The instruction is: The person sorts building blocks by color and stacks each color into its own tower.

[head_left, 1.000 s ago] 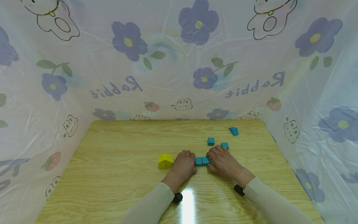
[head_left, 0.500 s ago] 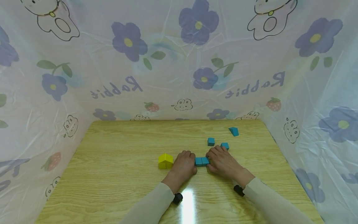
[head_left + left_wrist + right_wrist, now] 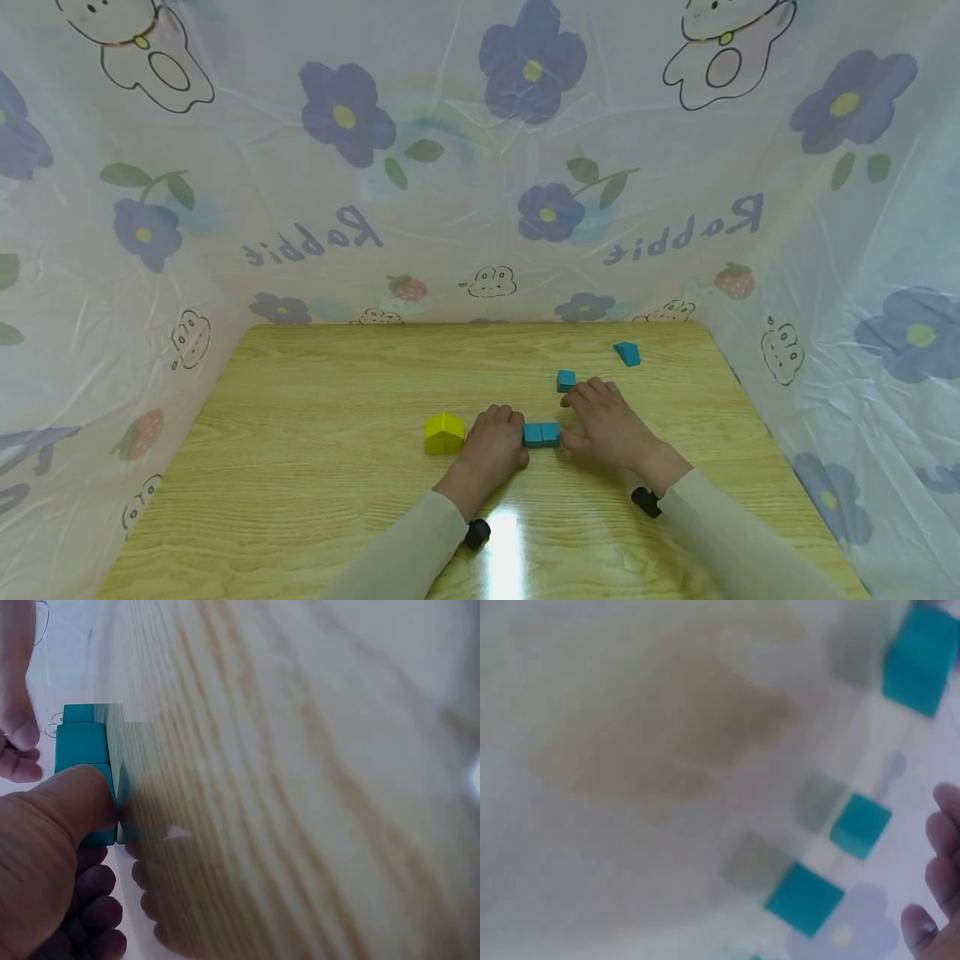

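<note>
Two blue cubes (image 3: 542, 435) lie side by side on the wooden table. My left hand (image 3: 491, 440) holds the left one, thumb (image 3: 82, 796) on its near face and the other fingers curled behind. Just right of the pair is my right hand (image 3: 603, 423), fingers spread and nothing in them. Another blue cube (image 3: 566, 381) sits beyond its fingertips. In the right wrist view a further blue cube (image 3: 804, 900) lies near the right fingers (image 3: 943, 877); the hand mostly hides that cube in the head view.
Left of my left hand stands a small yellow block house (image 3: 444, 433) with a peaked top. A blue wedge-shaped block (image 3: 627, 353) lies at the back right. Printed curtain sheeting (image 3: 450, 208) encloses the table (image 3: 315, 500) at the back and sides.
My right hand has let go of the right cube of the pair and shifted slightly right and away from me, now covering the cube behind it. The left hand keeps its place.
</note>
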Motion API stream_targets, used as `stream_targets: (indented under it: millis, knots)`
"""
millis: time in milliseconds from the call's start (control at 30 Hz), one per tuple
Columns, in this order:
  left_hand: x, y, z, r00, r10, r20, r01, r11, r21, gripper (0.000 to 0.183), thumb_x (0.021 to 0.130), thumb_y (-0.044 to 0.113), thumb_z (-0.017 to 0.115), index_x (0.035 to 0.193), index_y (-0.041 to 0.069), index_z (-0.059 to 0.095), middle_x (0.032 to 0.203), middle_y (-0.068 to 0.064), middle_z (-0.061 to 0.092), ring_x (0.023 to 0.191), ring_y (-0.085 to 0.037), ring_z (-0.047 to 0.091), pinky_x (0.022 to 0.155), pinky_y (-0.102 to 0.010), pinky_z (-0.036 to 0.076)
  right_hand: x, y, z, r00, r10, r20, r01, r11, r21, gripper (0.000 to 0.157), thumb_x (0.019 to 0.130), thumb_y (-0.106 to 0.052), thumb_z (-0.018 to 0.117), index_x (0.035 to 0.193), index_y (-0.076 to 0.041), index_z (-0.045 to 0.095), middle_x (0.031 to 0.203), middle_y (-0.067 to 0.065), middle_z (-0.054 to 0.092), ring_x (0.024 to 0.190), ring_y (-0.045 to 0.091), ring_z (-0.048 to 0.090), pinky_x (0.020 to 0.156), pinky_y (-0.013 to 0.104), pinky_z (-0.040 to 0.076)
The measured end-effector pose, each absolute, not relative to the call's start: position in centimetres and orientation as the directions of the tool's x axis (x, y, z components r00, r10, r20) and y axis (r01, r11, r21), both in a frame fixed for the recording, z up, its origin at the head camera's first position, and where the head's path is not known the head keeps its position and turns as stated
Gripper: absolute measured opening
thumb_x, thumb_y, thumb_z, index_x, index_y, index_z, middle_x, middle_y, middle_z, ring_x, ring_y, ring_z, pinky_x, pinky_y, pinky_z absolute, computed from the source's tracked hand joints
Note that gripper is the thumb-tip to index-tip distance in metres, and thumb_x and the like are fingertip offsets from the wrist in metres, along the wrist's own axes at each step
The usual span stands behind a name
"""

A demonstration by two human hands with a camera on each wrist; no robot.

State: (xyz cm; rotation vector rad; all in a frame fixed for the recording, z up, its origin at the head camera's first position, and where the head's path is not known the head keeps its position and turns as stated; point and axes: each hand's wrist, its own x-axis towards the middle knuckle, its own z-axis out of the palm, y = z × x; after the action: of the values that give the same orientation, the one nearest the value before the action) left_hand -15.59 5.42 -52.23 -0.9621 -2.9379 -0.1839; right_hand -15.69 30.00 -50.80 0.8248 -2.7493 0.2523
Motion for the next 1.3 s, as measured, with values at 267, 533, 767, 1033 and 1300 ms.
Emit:
stream_targets:
  millis: [267, 533, 767, 1033, 1300]
  knots:
    - [-15.5, 5.3, -52.3, -0.803, 0.590, 0.083, 0.596, 0.797, 0.097, 0.027, 0.093, 0.027, 0.069, 0.112, 0.008, 0.067, 0.102, -0.004, 0.064, 0.089, -0.019, 0.050, 0.086, -0.032, 0.048, -18.6, 32.0, -50.1, -0.773, -0.468, 0.428, -0.510, 0.860, 0.018, 0.038, 0.089, -0.025, 0.081, 0.114, 0.000, 0.068, 0.110, 0.015, 0.065, 0.102, 0.037, 0.055, 0.084, 0.050, 0.042]
    - [-15.4, 5.4, -52.5, -0.801, 0.593, 0.083, 0.598, 0.797, 0.088, 0.028, 0.095, 0.028, 0.069, 0.113, 0.007, 0.066, 0.104, -0.004, 0.064, 0.091, -0.019, 0.052, 0.087, -0.032, 0.049, -20.3, 32.4, -51.0, -0.880, -0.390, 0.272, -0.412, 0.911, -0.029, 0.044, 0.095, -0.029, 0.076, 0.128, -0.001, 0.067, 0.123, 0.015, 0.064, 0.118, 0.039, 0.053, 0.098, 0.058, 0.041]
    - [-15.5, 5.4, -52.4, -0.794, 0.603, 0.079, 0.608, 0.791, 0.065, 0.029, 0.096, 0.030, 0.070, 0.114, 0.008, 0.066, 0.102, -0.004, 0.063, 0.091, -0.019, 0.050, 0.086, -0.031, 0.048, -20.8, 32.0, -51.2, -0.885, -0.405, 0.229, -0.413, 0.910, 0.013, 0.044, 0.096, -0.030, 0.077, 0.130, -0.003, 0.068, 0.126, 0.015, 0.065, 0.122, 0.040, 0.054, 0.104, 0.063, 0.040]
    - [-15.5, 5.4, -52.3, -0.795, 0.602, 0.081, 0.607, 0.792, 0.066, 0.029, 0.095, 0.030, 0.070, 0.113, 0.008, 0.066, 0.100, -0.003, 0.062, 0.090, -0.019, 0.049, 0.085, -0.030, 0.048, -20.7, 31.6, -51.3, -0.867, -0.419, 0.268, -0.427, 0.904, 0.032, 0.035, 0.096, -0.026, 0.078, 0.122, -0.005, 0.071, 0.122, 0.014, 0.068, 0.117, 0.037, 0.054, 0.099, 0.060, 0.041]
    - [-15.6, 5.3, -52.3, -0.789, 0.605, 0.110, 0.613, 0.788, 0.062, 0.026, 0.094, 0.029, 0.070, 0.109, 0.009, 0.065, 0.097, -0.002, 0.061, 0.087, -0.018, 0.048, 0.082, -0.030, 0.046, -20.8, 31.8, -50.7, -0.788, -0.474, 0.393, -0.487, 0.870, 0.072, 0.035, 0.090, -0.028, 0.083, 0.109, -0.005, 0.065, 0.108, 0.012, 0.063, 0.102, 0.036, 0.053, 0.089, 0.053, 0.040]
